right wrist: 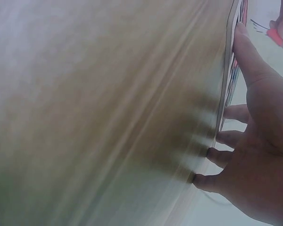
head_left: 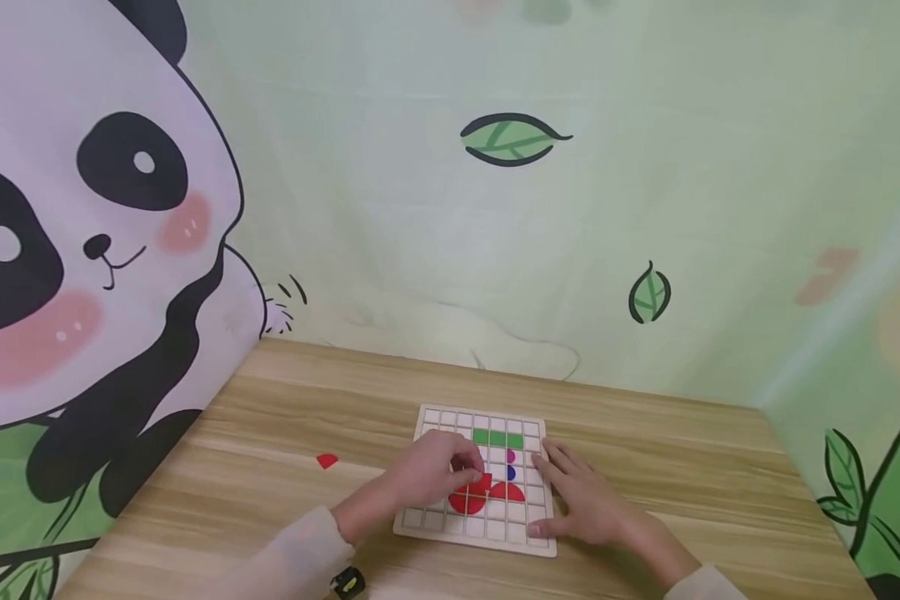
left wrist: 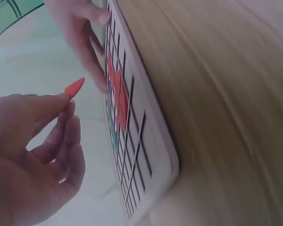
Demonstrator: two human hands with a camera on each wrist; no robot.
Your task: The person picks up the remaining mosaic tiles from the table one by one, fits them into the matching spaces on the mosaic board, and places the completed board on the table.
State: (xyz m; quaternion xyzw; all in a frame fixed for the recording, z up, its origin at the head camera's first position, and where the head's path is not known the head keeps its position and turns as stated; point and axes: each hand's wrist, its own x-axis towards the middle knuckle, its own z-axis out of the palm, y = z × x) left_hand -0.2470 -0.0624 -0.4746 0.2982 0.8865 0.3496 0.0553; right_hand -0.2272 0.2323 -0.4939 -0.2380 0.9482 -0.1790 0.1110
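Observation:
My left hand pinches a small red quarter-circle piece between thumb and forefinger, above the white grid board. Set in the board are a red half-circle shape, another red rounded shape, a row of green squares, a magenta dot and a blue dot. At the board's right edge rests my right hand, fingers spread, thumb on the near right corner area. In the right wrist view, that hand's fingertips lie along the board's edge.
A loose red wedge piece lies on the wooden table left of the board. Near the left sleeve is a small black object with a yellow mark. A panda-printed backdrop stands behind the table.

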